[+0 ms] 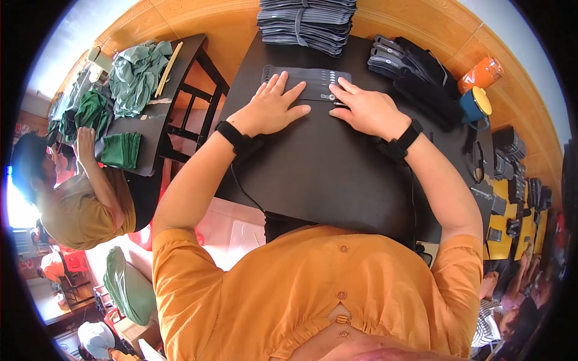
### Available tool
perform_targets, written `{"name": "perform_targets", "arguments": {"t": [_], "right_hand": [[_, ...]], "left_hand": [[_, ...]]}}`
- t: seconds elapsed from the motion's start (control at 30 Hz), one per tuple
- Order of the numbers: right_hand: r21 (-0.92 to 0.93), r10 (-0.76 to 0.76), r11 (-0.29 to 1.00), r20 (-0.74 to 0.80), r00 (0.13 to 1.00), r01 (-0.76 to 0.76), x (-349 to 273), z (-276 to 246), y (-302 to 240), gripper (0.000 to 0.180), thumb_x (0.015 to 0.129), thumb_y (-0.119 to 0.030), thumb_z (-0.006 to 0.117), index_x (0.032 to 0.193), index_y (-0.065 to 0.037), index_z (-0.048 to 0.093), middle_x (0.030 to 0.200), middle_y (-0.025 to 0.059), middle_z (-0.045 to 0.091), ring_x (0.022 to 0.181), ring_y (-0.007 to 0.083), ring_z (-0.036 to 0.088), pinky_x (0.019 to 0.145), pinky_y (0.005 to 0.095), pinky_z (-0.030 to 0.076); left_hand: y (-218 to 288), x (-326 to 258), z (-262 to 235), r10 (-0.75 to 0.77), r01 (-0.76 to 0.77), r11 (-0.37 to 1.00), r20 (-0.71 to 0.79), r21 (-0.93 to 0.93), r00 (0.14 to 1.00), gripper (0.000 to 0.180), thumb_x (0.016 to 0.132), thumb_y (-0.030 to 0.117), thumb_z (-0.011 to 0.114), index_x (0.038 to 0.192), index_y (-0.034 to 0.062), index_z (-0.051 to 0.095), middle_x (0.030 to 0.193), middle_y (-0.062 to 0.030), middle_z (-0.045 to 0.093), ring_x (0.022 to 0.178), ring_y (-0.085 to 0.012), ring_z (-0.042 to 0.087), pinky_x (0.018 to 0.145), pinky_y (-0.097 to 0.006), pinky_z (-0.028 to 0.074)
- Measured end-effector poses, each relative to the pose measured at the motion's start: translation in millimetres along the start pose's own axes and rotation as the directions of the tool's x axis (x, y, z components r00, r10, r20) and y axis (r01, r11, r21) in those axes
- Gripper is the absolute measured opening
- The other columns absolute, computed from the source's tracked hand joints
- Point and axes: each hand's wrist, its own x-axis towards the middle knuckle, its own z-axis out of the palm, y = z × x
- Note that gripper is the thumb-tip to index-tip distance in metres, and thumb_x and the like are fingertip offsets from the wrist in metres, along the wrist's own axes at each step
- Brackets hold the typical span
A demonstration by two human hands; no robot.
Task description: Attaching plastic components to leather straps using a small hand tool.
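A flat dark grey piece (pixel 311 77), which looks like folded fabric, lies on the dark table (pixel 313 168) in front of me. White marks run along its right part, and small dots line its left edge. My left hand (pixel 271 109) rests on its left part with fingers spread. On its right end, my right hand (pixel 370 110) lies with fingers stretched out and fingertips touching it. Neither hand grips anything. Beyond the piece stands a tall stack of grey folded pieces (pixel 328 27) with a strap around it.
Black and grey pieces (pixel 415 72) are heaped at the far right, near an orange container (pixel 481 73) and a blue mug with a yellow lid (pixel 475 107). At left, a co-worker (pixel 84 204) sits at another table with green cloth (pixel 121 150). A cable (pixel 244 189) hangs from my left wrist.
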Motion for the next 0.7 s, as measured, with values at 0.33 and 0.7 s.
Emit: {"name": "perform_targets", "arguments": {"t": [0.33, 0.7], "right_hand": [[0.041, -0.003, 0.999, -0.025, 1.000, 0.004, 11.7, 4.1, -1.3, 0.057, 0.095, -0.045, 0.056, 0.143, -0.015, 0.047, 0.148, 0.0160, 0.044, 0.106, 0.0342, 0.065, 0.087, 0.0427, 0.054], [0.213, 0.061, 0.976, -0.087, 0.994, -0.041, 1.6, 1.0, -2.6, 0.059, 0.092, -0.038, 0.063, 0.144, -0.016, 0.046, 0.151, 0.0181, 0.040, 0.116, 0.0372, 0.059, 0.095, 0.0412, 0.050]], "left_hand": [[-7.9, 3.2, -11.4, -0.172, 0.173, 0.978, -0.017, 0.116, 0.985, 0.082, 0.094, 0.065, 0.044, 0.151, 0.0063, 0.034, 0.153, -0.0367, 0.021, 0.144, -0.0495, 0.019, 0.117, -0.051, 0.021], [8.3, 11.1, -8.6, -0.236, 0.222, 0.960, 0.065, 0.172, 0.970, 0.082, 0.093, 0.068, 0.040, 0.155, 0.0151, 0.028, 0.157, -0.0316, 0.017, 0.144, -0.0509, 0.017, 0.116, -0.057, 0.018]]}}
